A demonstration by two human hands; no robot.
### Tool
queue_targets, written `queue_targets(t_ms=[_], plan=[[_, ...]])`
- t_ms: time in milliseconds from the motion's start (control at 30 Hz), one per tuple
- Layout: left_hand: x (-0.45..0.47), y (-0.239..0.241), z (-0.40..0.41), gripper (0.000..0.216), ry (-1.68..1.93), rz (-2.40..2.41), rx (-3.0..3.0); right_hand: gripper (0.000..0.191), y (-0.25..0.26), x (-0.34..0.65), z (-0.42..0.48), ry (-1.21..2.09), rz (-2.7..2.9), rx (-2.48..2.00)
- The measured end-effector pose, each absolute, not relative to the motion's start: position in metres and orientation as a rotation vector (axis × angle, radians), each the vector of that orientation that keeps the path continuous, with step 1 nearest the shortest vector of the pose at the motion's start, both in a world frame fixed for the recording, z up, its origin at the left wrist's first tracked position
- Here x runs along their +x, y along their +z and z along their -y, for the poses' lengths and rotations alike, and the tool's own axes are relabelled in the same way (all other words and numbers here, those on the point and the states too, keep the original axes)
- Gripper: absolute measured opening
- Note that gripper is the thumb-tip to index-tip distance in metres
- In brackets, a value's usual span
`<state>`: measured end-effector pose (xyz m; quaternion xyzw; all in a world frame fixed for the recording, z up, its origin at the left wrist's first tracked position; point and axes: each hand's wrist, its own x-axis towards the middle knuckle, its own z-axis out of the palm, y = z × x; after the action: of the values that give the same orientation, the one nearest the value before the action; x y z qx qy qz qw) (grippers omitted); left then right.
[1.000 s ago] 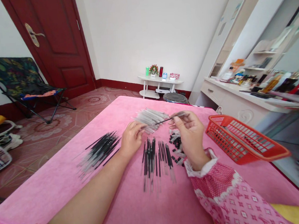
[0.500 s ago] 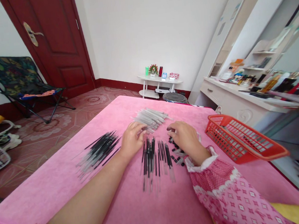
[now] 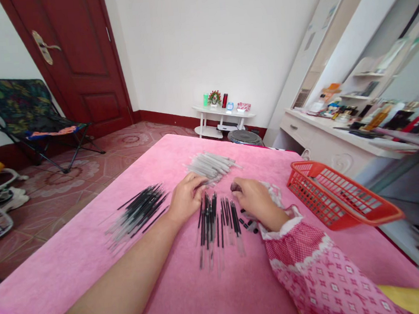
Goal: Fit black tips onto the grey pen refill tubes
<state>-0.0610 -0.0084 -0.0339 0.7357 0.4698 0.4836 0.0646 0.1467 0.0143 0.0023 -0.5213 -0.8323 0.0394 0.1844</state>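
Note:
My left hand (image 3: 186, 198) is closed, thumb against fingers, at the near edge of a pile of pale translucent pen barrels (image 3: 212, 164); what it grips I cannot make out. My right hand (image 3: 255, 199) has its fingers pinched over small black pen caps (image 3: 250, 225), and partly hides them. Something dark shows at its fingertips, too small to name. Between and below the hands lie black pen refills (image 3: 209, 220) in a loose row, tips pointing away. A larger heap of dark refills (image 3: 140, 209) lies left of my left forearm.
A red plastic basket (image 3: 341, 216) stands at the right of the pink-covered table (image 3: 207, 299). Clear plastic pieces (image 3: 274, 190) lie beyond my right hand. A dresser (image 3: 340, 140) with bottles is at the right; a folding chair (image 3: 25, 109) stands at the left.
My right hand has shifted slightly left and nearer, its fingers curled more. Clear pieces behind it show more now. The left hand has barely moved.

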Motion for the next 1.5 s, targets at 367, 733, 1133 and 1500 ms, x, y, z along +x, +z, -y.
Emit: queue_targets(t_ms=[367, 733, 1133, 1500], plan=[[-0.060, -0.035, 0.009, 0.030, 1.404, -1.308, 2.272, 0.015, 0.013, 0.135, -0.016, 0.806, 1.685, -1.031], [-0.057, -0.033, 0.010, 0.032, 1.434, -1.171, 2.287, 0.011, 0.011, 0.134, -0.016, 0.786, 1.745, -1.056], [-0.057, -0.032, 0.012, 0.037, 1.418, -1.160, 2.314, 0.008, 0.005, 0.135, -0.017, 0.752, 1.801, -1.051], [-0.057, -0.034, 0.010, 0.040, 1.468, -1.104, 2.311, 0.029, 0.007, 0.140, -0.015, 0.664, 1.998, -1.100]])
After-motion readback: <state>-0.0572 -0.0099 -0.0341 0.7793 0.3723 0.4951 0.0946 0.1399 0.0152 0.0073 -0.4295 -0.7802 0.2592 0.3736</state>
